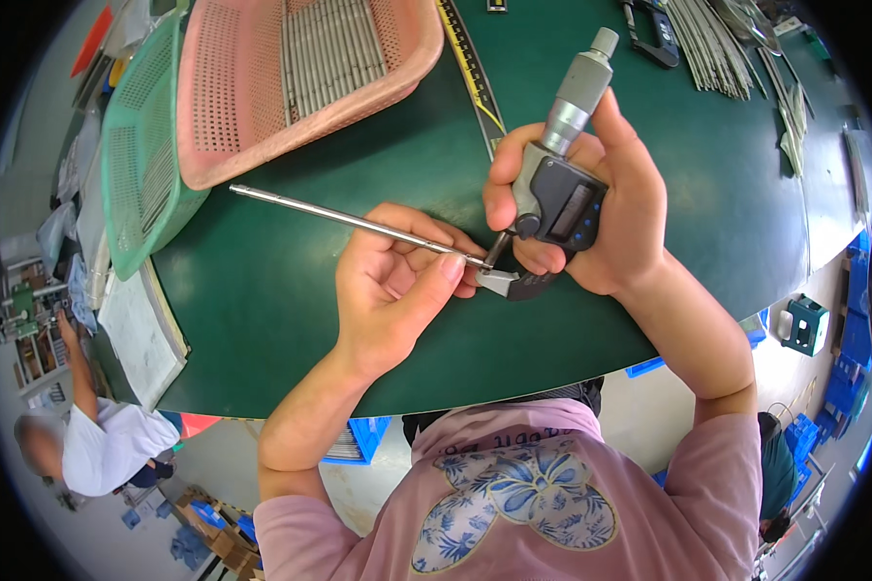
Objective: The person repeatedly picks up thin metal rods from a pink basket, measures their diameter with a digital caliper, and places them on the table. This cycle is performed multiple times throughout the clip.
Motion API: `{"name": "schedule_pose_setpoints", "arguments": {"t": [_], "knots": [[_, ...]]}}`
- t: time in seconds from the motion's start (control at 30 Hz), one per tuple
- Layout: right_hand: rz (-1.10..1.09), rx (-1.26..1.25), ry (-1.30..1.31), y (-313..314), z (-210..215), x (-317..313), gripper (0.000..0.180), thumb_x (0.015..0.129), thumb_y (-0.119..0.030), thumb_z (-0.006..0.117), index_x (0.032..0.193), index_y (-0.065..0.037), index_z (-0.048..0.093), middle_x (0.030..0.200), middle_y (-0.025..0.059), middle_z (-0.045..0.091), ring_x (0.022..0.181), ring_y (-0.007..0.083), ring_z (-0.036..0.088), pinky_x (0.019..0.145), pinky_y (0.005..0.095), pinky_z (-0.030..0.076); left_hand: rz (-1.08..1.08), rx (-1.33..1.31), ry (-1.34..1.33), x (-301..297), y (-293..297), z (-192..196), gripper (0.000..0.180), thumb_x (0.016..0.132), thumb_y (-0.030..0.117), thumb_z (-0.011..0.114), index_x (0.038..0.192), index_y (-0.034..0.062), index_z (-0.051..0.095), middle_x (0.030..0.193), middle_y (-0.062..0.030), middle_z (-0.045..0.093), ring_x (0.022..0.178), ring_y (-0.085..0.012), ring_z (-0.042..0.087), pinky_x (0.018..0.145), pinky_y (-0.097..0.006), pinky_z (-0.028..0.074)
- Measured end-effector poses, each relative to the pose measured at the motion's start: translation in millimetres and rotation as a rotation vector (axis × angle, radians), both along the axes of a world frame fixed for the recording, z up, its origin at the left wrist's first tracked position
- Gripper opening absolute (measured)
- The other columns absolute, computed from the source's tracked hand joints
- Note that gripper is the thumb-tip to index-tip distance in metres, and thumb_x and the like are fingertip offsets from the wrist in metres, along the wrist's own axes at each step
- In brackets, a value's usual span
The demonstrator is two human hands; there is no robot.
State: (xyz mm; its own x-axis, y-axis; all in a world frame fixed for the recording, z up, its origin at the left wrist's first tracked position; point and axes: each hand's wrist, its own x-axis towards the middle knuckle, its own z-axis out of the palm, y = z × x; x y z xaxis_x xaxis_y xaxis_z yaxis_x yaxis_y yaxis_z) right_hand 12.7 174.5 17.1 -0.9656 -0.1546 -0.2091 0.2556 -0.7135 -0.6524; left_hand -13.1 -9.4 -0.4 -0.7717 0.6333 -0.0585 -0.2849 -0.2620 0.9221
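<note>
My left hand (394,281) pinches a thin shiny metal rod (344,217) between thumb and fingers. The rod slants from the upper left down to the right, its right end at the measuring jaws of a digital micrometer (562,198). Whether the jaws touch the rod I cannot tell. My right hand (625,203) is wrapped round the micrometer, its silver thimble pointing up and its grey display facing me. The micrometer's curved frame reaches down to the rod's end, just beside my left fingertips.
A pink perforated basket (233,174) with several metal rods stands at the upper left, beside a green basket (131,261). A yellow-black ruler (470,73) lies behind. Another micrometer (657,44) and a bundle of rods (712,58) lie far right. Papers (140,334) rest left; a person works beyond.
</note>
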Motion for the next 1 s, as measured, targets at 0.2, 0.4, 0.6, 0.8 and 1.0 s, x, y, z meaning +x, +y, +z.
{"name": "schedule_pose_setpoints", "arguments": {"t": [0.2, 0.4, 0.6, 0.8, 1.0], "knots": [[0.008, -0.029, -0.047, 0.8, 1.3, 1.0, 0.074, 0.08, -0.065, 0.023, 0.082, 0.002, 0.055, 0.068, 0.013, 0.058, 0.039, 0.0148, 0.043, 0.04, 0.0233, 0.037, -0.009, -0.002, 0.023, -1.1, 0.8, -2.5, 0.017, 0.08, -0.003, 0.053, 0.093, 0.0, 0.042, 0.087, -0.0154, 0.057, 0.073, -0.0137, 0.058, 0.065, -0.025, 0.05], [-0.007, 0.005, -0.074, -0.2, 2.8, 1.3, 0.071, 0.079, -0.065, 0.028, 0.079, 0.001, 0.055, 0.066, 0.0127, 0.058, 0.04, 0.0144, 0.043, 0.04, 0.0233, 0.037, 0.006, -0.001, 0.04, 0.4, 1.1, -1.6, 0.017, 0.08, -0.003, 0.054, 0.093, 0.0, 0.043, 0.086, -0.0148, 0.057, 0.073, -0.0133, 0.058, 0.064, -0.024, 0.05], [0.003, 0.033, -0.086, 0.2, 3.5, 1.4, 0.07, 0.08, -0.064, 0.028, 0.079, 0.001, 0.055, 0.066, 0.0117, 0.057, 0.039, 0.014, 0.043, 0.041, 0.0238, 0.037, 0.038, -0.049, 0.045, 0.3, 2.3, -0.6, 0.019, 0.078, -0.002, 0.058, 0.091, -0.0003, 0.044, 0.081, -0.0108, 0.056, 0.07, -0.0129, 0.057, 0.062, -0.025, 0.048], [-0.018, 0.056, -0.101, -3.5, 2.1, 1.1, 0.068, 0.084, -0.062, 0.023, 0.082, -0.001, 0.053, 0.066, 0.0113, 0.056, 0.037, 0.0135, 0.041, 0.039, 0.024, 0.036, 0.059, -0.047, 0.019, 0.2, 1.9, -0.3, 0.017, 0.078, 0.0, 0.06, 0.087, -0.0005, 0.047, 0.078, -0.009, 0.056, 0.068, -0.0121, 0.057, 0.062, -0.024, 0.048], [-0.025, 0.055, -0.14, -4.7, 1.2, 0.2, 0.065, 0.085, -0.061, 0.02, 0.086, -0.004, 0.052, 0.068, 0.0107, 0.056, 0.034, 0.0119, 0.039, 0.035, 0.0227, 0.035, 0.049, -0.05, 0.035, 0.0, 0.6, -0.8, 0.017, 0.078, 0.001, 0.06, 0.087, 0.0003, 0.046, 0.078, -0.0091, 0.057, 0.068, -0.0124, 0.057, 0.063, -0.024, 0.048]]}}
